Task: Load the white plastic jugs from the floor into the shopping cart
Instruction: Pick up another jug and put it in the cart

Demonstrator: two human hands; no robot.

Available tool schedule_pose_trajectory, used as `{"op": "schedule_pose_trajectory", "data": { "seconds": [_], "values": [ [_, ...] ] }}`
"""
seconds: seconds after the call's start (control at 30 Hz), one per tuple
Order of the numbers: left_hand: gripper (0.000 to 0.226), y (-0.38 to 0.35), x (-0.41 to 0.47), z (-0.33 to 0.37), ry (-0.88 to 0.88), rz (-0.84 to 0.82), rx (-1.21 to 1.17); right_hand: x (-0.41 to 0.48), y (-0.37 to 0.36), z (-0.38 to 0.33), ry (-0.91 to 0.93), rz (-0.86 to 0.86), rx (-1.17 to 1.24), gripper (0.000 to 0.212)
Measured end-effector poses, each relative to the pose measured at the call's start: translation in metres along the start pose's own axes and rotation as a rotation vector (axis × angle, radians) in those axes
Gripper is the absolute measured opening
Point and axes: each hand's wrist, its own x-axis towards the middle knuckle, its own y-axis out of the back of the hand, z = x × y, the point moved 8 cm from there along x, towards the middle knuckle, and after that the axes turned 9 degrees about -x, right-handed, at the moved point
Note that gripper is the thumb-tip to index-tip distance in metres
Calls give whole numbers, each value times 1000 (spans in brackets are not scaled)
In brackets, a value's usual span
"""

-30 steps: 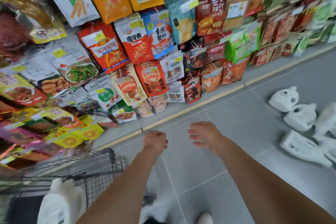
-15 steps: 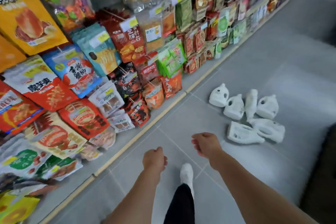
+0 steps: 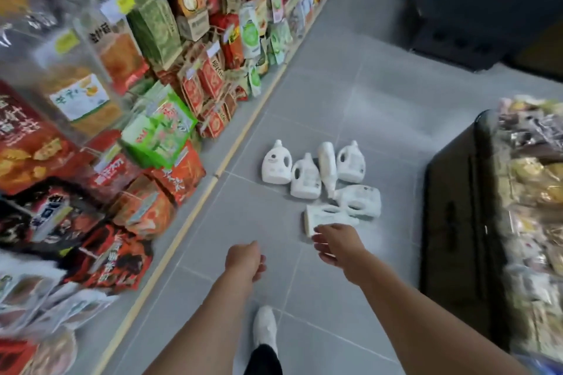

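Observation:
Several white plastic jugs lie clustered on the grey tiled floor ahead. The far row holds a jug at the left, a second beside it, a slim bottle and another jug. Two more lie on their sides nearer me, one at the right and one in front. My right hand reaches out just short of that nearest jug, fingers spread, holding nothing. My left hand hangs loosely curled and holds nothing. The shopping cart is out of view.
Snack-bag shelves line the left side, edged by a yellow floor strip. A black display bin with packaged goods stands at the right, and a dark stand farther back. My white shoe steps forward on the tiles.
I have turned away from the cart and walked toward the jugs, which now sit closer and more central. My right hand has opened and stretched forward to the nearest jug.

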Motion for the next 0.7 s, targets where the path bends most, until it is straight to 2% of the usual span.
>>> {"op": "schedule_pose_trajectory", "data": {
  "seconds": [0.13,0.3,0.47,0.6,0.7],
  "values": [
    [30,-53,34,67,-72,-32,127,39,33,-31,-19,47,74,13],
    [20,-119,64,117,-116,-69,231,90,72,-51,-65,81,126,8],
    [19,-189,93,142,-104,-77,311,158,110,-59,-103,92,148,15],
    [21,-258,127,150,-78,-82,432,233,141,-60,-135,100,156,9],
    [28,-315,161,145,-56,-122,593,306,162,-50,-170,98,112,25]
  ]
}}
